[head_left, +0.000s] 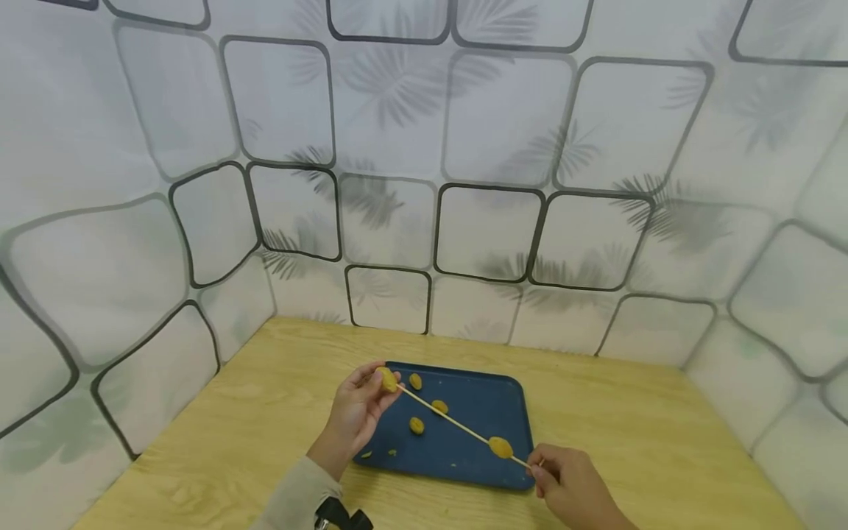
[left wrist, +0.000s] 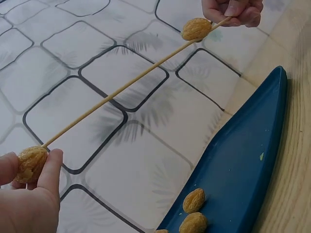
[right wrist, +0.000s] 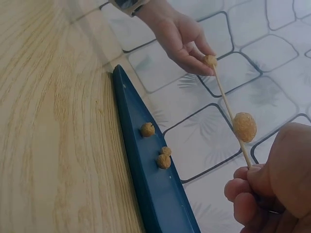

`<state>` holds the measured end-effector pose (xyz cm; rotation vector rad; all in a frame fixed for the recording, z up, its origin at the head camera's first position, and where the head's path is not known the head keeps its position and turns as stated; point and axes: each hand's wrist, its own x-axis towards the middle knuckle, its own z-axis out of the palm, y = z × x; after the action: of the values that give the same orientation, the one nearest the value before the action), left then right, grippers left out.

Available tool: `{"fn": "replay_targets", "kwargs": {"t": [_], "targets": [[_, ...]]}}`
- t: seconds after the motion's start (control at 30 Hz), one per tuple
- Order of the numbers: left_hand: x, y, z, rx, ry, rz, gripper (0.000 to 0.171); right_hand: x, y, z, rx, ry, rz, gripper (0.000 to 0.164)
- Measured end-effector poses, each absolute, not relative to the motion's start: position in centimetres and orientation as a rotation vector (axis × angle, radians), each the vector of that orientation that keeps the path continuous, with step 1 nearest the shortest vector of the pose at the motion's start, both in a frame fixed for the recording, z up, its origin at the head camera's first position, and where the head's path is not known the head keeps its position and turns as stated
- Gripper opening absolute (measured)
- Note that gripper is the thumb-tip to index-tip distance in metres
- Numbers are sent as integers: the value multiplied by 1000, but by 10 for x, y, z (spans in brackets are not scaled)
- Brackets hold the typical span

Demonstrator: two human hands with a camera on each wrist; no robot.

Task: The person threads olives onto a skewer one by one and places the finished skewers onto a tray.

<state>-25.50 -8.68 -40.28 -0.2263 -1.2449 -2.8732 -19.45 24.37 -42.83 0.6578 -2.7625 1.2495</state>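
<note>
A thin wooden skewer (head_left: 450, 419) slants above the blue tray, between both hands. My left hand (head_left: 358, 411) pinches a wrinkled yellow-brown dried fruit (left wrist: 32, 164) between thumb and fingers. The skewer's far end meets this fruit; how deep it goes in is hidden. Another dried fruit (right wrist: 244, 127) is threaded on the skewer close to my right hand (head_left: 570, 478). That hand pinches the skewer's near end between thumb and fingers, as the right wrist view (right wrist: 272, 189) shows.
On the blue tray (head_left: 477, 397) lie 3 more dried fruits (head_left: 416, 425), along with small yellowish scraps (head_left: 392, 452). The tray rests on a wood-grain table (head_left: 636, 412). Patterned white cloth (head_left: 391, 221) rises behind the table and at both sides.
</note>
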Motion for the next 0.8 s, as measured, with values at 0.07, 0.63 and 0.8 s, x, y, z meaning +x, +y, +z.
{"fn": "replay_targets", "kwargs": {"t": [0.07,0.63,0.8], "targets": [[-254,-87,-402,-200,-1249,-2852,18,-195,241,-429,656,-2748,1234,16],[-255,-78,-397,-210,-1218,-2798,9,-192,216,-425,607,-2646,1197,20],[-252,-80,-400,-278,-1219,-2808,11,-191,213,-422,540,-2651,1209,21]]}}
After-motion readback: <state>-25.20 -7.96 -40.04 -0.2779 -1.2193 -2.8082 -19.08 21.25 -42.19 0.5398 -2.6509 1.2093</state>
